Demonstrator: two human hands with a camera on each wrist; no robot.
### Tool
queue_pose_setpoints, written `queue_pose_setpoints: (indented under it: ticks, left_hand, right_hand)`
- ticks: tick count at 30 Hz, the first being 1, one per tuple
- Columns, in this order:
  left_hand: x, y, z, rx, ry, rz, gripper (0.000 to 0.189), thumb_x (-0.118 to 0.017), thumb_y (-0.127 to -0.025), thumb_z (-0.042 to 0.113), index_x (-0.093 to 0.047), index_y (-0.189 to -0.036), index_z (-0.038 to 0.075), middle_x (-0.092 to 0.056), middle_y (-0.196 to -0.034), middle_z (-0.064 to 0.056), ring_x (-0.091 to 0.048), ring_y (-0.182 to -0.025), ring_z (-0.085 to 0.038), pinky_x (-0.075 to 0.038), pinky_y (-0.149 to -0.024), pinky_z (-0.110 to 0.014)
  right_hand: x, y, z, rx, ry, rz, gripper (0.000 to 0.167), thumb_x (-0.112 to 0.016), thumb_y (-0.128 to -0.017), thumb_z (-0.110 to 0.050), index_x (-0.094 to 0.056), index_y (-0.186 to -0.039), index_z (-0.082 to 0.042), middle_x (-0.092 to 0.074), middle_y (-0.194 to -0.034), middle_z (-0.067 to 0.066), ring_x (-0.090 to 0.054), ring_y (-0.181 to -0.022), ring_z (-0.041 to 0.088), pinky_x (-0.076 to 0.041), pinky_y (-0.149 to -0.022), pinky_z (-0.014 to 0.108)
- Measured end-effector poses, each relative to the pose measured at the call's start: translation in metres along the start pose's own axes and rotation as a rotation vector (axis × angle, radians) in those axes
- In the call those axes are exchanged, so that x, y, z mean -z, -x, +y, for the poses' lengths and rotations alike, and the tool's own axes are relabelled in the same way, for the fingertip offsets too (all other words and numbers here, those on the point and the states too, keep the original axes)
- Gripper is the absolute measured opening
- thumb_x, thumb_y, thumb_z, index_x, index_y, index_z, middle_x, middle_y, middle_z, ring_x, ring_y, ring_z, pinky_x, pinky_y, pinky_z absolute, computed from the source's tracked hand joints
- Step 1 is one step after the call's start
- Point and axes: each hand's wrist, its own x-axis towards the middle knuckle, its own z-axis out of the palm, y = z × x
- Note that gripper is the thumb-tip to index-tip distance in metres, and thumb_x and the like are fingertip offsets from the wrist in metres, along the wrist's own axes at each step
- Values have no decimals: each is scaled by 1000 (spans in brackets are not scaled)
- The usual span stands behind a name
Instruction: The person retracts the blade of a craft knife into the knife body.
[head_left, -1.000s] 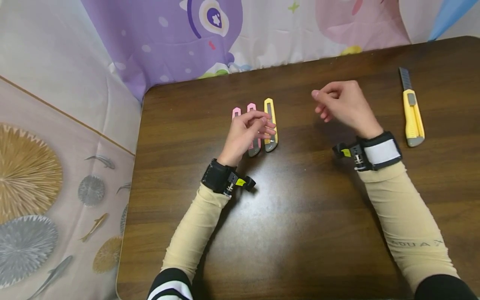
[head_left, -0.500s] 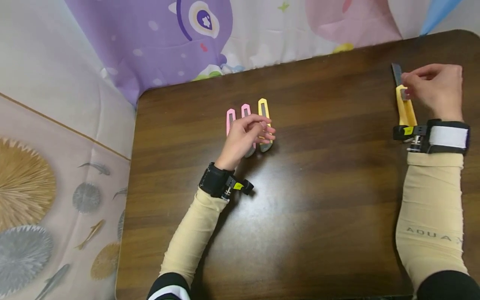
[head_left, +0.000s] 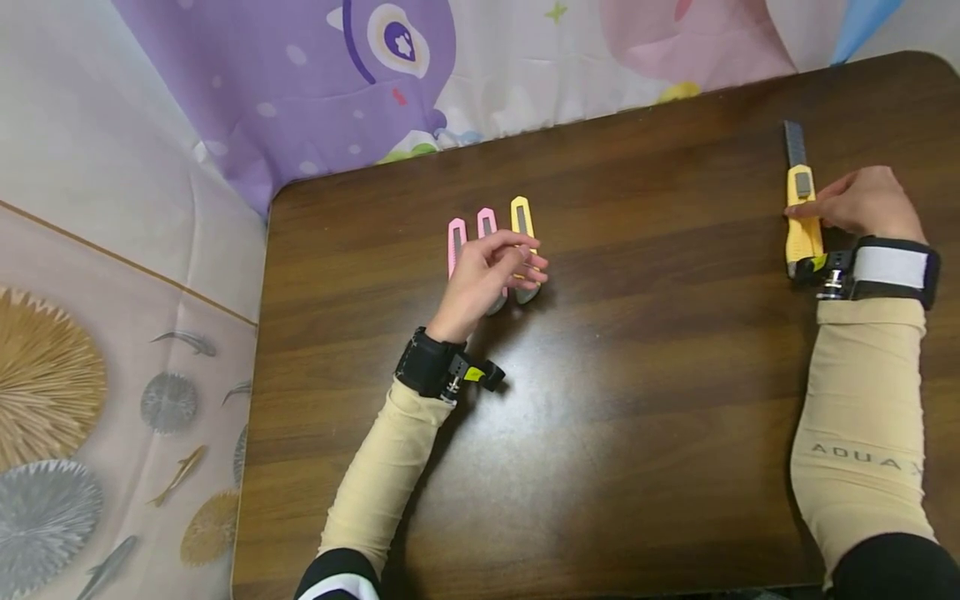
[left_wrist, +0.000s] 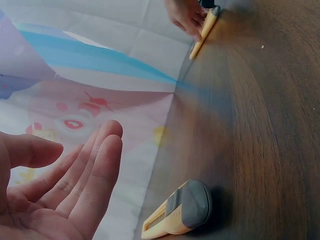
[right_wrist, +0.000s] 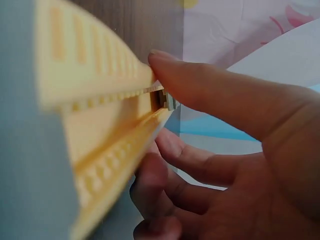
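A yellow utility knife (head_left: pixel 805 236) with its blade out is at the right of the table in the head view. My right hand (head_left: pixel 870 200) pinches its handle, the thumb on one side and fingers on the other. Close up, the handle (right_wrist: pixel 105 125) fills the left of the right wrist view. My left hand (head_left: pixel 483 279) hovers with relaxed fingers over two pink utility knives (head_left: pixel 456 242) and a second yellow utility knife (head_left: pixel 521 215), partly hiding them. Nothing lies between its fingers. In the left wrist view that yellow knife (left_wrist: pixel 167 217) lies below the hand.
The brown wooden table (head_left: pixel 637 400) spreads between both arms. A patterned curtain (head_left: pixel 517 83) hangs along its back edge, and a printed cloth (head_left: pixel 127 367) hangs at its left. Each wrist carries a strapped camera.
My right hand has moved right to the yellow knife and taken hold of its handle. The knife has shifted slightly and straightened. My left hand stays over the other knives.
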Motion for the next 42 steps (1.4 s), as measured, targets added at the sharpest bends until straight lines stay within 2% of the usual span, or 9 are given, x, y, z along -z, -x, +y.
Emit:
queue_pose_setpoints:
  ticks: [6,12,16,20,25,29,31,38,42]
  left_hand:
    - [0,0,0,7,6,-1,24,-50,-100,5,-59,-116,-10,-67,-104,-35,-74,-79,-20,-62,-80,-48]
    - [0,0,-1,4,2,-3,24,-50,-101,5,-59,-116,-11,-67,-104,-35,-74,-80,-21,-61,-81,-52]
    - [-1,0,-1,2,-15,-10,25,-51,-101,7,-59,-116,-11,-69,-102,-31,-74,-81,-22,-62,-80,-49]
    - [-3,0,-1,0,-22,-25,25,-51,-101,7,-59,-116,-11,-71,-100,-28,-74,-82,-24,-64,-78,-41]
    - [-7,-1,-1,-5,-24,-39,25,-52,-99,5,-60,-116,-11,-71,-97,-26,-74,-80,-20,-64,-76,-38]
    - [-12,-1,-2,-8,-28,-45,25,-53,-97,2,-61,-117,-11,-71,-99,-26,-74,-81,-18,-64,-77,-40]
    - [-15,-1,-2,-5,-26,-45,25,-56,-96,2,-62,-116,-11,-71,-102,-27,-73,-82,-17,-64,-79,-40]
    - [-23,0,-4,-40,-42,-100,27,-63,-95,7,-65,-117,-10,-69,-111,-29,-70,-99,-37,-63,-85,-33]
    - [-29,1,-4,-3,-49,-125,27,-66,-94,7,-67,-116,-7,-71,-110,-27,-73,-92,-28,-63,-84,-38]
  right_hand:
    - [-1,3,-1,-13,1,-30,68,-58,-95,-46,-46,-123,15,-45,-116,37,-44,-100,45,-46,-75,51]
    - [0,-5,3,-2,-8,-35,74,-58,-93,-52,-48,-125,15,-55,-98,29,-49,-92,40,-47,-68,43]
    - [3,-9,7,63,-4,-35,81,-54,-92,-58,-48,-128,14,-59,-81,16,-52,-80,32,-44,-60,35]
    - [4,-5,3,201,-35,-7,79,-52,-94,-57,-49,-129,13,-60,-78,5,-53,-70,19,-44,-55,27]
    - [-2,7,-28,384,-275,-43,44,-62,-94,-45,-61,-111,-4,-59,-72,-17,-55,-61,6,-50,-53,18]
    - [-15,27,-64,514,-459,-175,17,-70,-92,-29,-63,-99,-16,-68,-74,-13,-60,-59,9,-55,-54,21]
    - [-25,38,-80,591,-476,-220,17,-71,-91,-24,-63,-100,-12,-70,-75,-9,-62,-59,12,-57,-54,22]
    - [-60,73,-124,741,-437,-293,30,-73,-90,-20,-61,-107,2,-72,-78,-4,-68,-62,17,-62,-60,29]
    - [-73,85,-136,794,-463,-339,27,-72,-91,-18,-62,-103,3,-72,-78,0,-70,-64,19,-63,-63,35]
